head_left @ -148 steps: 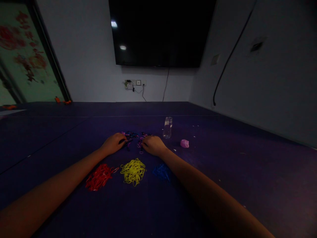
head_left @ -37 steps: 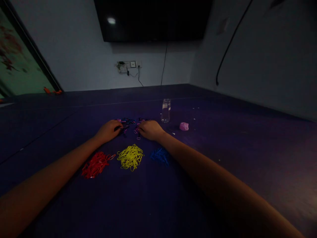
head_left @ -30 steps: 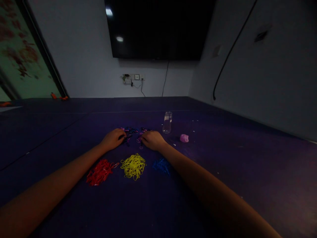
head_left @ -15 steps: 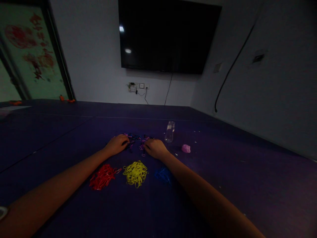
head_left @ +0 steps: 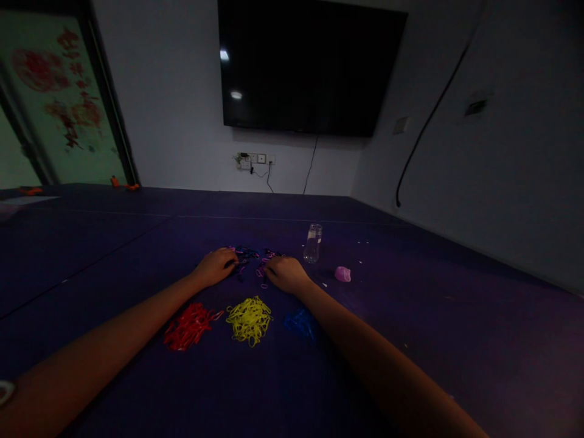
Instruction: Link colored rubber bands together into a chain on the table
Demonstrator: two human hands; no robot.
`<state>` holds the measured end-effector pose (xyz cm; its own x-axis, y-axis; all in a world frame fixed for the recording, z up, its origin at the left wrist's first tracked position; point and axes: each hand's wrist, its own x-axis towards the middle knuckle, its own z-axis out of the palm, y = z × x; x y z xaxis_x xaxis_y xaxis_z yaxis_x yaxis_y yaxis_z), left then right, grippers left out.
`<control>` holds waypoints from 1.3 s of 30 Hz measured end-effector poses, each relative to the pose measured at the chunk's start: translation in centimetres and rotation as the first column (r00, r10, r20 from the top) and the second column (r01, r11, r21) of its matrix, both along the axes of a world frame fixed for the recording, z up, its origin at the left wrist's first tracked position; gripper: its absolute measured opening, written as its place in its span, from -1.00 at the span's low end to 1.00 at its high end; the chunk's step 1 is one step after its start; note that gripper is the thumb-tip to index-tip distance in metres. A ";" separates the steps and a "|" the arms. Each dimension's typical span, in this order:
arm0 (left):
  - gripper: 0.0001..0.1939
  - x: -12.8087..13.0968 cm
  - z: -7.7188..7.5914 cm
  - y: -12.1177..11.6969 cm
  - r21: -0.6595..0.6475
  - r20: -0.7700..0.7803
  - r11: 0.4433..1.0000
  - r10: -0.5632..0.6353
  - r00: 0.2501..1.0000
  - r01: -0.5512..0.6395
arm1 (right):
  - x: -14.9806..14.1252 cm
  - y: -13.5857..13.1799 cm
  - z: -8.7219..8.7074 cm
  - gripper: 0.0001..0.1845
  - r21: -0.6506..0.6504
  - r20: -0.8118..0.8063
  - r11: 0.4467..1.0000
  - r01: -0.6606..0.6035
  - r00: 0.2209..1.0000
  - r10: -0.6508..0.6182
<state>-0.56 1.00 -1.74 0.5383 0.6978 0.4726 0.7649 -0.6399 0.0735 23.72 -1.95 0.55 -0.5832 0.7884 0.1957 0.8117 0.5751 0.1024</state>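
A scattered heap of dark, blue and pink rubber bands (head_left: 247, 252) lies between and behind my two hands. My left hand (head_left: 216, 267) rests at its left side, fingers curled down and a dark gap showing beside the thumb. On the right, my right hand (head_left: 286, 274) bends its fingers down beside some loose pink bands (head_left: 261, 272). Whatever is under either set of fingertips is hidden. Closer to me are separate piles of red rubber bands (head_left: 189, 326), yellow rubber bands (head_left: 249, 320) and blue rubber bands (head_left: 300, 323), the last beside my right forearm.
A clear, uncapped bottle (head_left: 312, 244) stands upright just beyond my right hand. To its right sits a small pink object (head_left: 342, 274), perhaps a cap. White scraps dot the purple surface (head_left: 410, 292). A television (head_left: 310, 67) hangs on the far wall.
Both hands stay in nearly the same place, with only slight finger movement at the loose bands. The piles, the bottle and the pink object have not moved.
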 end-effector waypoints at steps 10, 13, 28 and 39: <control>-0.91 -0.1 -0.1 0.2 -0.011 0.042 1.000 0.001 0.999 -0.001 | -0.1 0.0 0.0 -0.61 -0.001 0.006 1.000 0.009 1.000 -0.009; -0.94 -0.1 -0.2 0.3 0.008 0.067 1.000 -0.006 0.998 0.006 | -0.1 0.1 -0.1 -0.62 0.001 0.006 1.000 0.004 1.000 -0.004; -0.65 -0.3 -0.2 0.4 0.029 0.040 0.994 -0.104 0.994 0.103 | 0.0 0.1 -0.1 -0.58 0.020 0.010 1.000 0.001 1.000 -0.001; -0.68 -0.2 -0.1 0.4 0.018 0.015 0.997 -0.076 0.997 0.076 | 0.0 -0.1 0.1 -0.59 0.005 -0.003 1.000 0.005 1.000 -0.005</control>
